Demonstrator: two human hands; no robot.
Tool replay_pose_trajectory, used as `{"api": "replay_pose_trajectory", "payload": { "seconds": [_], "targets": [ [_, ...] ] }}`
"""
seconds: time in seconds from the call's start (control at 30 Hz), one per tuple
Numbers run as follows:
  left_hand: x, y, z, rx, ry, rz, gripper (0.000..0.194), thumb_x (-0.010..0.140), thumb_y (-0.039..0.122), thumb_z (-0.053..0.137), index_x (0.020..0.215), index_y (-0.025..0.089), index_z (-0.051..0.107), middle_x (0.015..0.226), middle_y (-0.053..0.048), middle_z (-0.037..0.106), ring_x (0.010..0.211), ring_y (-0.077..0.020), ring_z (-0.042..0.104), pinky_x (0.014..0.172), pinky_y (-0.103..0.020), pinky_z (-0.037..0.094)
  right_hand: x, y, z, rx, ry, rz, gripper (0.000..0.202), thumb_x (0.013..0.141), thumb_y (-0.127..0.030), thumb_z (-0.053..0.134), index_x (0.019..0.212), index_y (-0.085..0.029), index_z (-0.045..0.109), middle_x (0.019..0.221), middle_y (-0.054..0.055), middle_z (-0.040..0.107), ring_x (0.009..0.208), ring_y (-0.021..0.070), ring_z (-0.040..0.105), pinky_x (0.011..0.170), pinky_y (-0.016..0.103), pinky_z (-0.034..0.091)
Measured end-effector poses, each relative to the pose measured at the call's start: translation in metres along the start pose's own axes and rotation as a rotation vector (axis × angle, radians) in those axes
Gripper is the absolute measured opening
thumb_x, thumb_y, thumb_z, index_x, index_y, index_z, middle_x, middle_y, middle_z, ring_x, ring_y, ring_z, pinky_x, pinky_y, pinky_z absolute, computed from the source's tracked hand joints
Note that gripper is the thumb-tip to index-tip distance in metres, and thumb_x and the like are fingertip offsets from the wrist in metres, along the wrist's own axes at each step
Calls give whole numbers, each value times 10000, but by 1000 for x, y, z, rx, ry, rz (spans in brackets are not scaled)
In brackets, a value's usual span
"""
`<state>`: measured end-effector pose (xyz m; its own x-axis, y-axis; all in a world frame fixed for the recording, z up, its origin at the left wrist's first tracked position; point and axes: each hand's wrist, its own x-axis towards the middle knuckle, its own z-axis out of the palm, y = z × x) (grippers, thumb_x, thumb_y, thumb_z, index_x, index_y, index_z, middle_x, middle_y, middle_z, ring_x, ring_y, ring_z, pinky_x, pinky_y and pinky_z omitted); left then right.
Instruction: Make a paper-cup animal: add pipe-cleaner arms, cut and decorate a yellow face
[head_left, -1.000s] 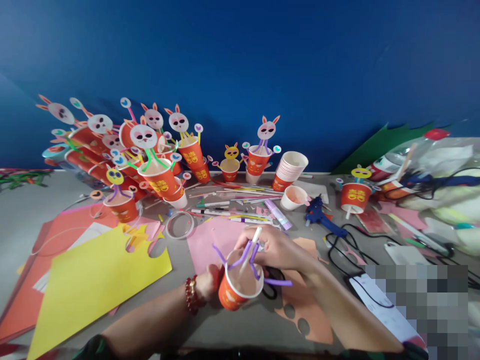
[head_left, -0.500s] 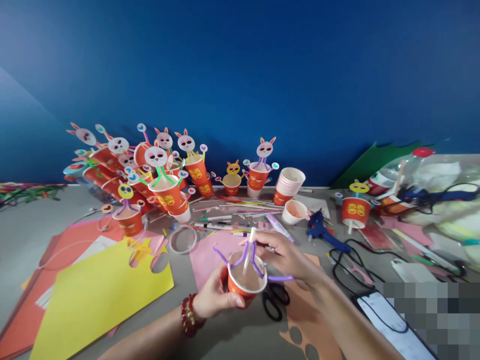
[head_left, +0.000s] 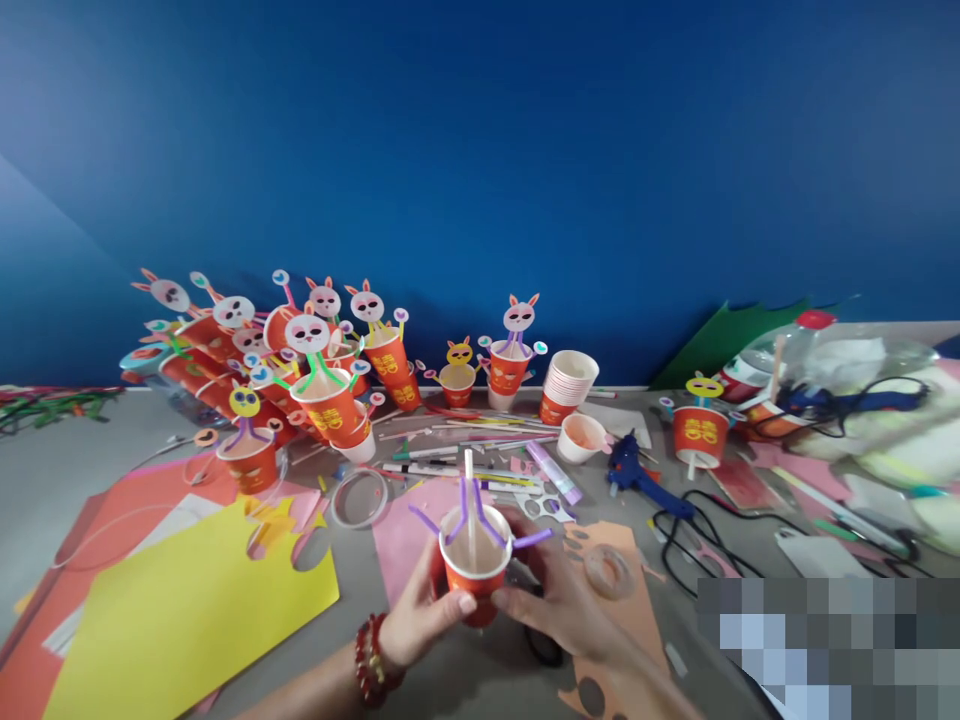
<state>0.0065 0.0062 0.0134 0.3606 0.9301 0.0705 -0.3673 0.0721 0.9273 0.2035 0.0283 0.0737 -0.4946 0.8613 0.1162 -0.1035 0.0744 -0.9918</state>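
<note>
Well, leftward stands a rabbit-faced cup; then comes the left hand, wrapped round a red paper cup at the table's near middle, its purple strips flanking a white stick. The right hand clasps the other side. Seemingly they're steadying or adjusting it; any next move calls for keeping those strips unbent.

- Red paper cup, white-rimmed, held upright.
- 2 bent purple inner stems, rising inside it.
- 2 purple side arms, jutting past the rim.
- White stick, standing between the stems.
</note>
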Motion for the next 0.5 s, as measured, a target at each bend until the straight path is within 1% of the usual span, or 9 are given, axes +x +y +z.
{"api": "replay_pose_trajectory", "payload": {
  "seconds": [0.07, 0.17, 0.3, 0.5],
  "targets": [
    [0, 5, 3, 44, -7, -1, 813, 799, 509, 734, 1462, 173, 405, 1364, -167, 567, 1235, -347, 537, 1081, -461, 400, 1, 4, 5, 48, 10, -25, 576, 843, -467, 720, 1346, -272, 521, 1315, 121, 589, 1157, 286, 595, 977, 400, 504],
    [1, 11, 7, 93, -14, 12, 828, 792, 527, 734, 1460, 167, 404, 1357, -173, 571, 1228, -352, 542, 1067, -454, 415, -2, 12, 7, 103, 49, -40, 561, 825, -469, 746, 1314, -280, 545, 1301, 108, 602, 1133, 277, 613, 974, 403, 507],
    [2, 12, 10, 147, 15, 28, 789, 798, 518, 732, 1439, 171, 430, 1343, -167, 587, 1202, -338, 565, 1039, -431, 444, -8, 21, 6, 171, 97, 3, 570, 805, -485, 764, 1296, -284, 557, 1209, 100, 662, 1062, 272, 659, 929, 421, 539],
    [3, 12, 12, 159, 29, 65, 682, 821, 496, 714, 1380, 177, 489, 1282, -153, 631, 1125, -305, 615, 992, -404, 484, -8, 26, 8, 157, 131, 65, 566, 792, -530, 752, 1262, -260, 588, 1210, 124, 668, 1046, 288, 657, 913, 451, 544]
  ]
}}
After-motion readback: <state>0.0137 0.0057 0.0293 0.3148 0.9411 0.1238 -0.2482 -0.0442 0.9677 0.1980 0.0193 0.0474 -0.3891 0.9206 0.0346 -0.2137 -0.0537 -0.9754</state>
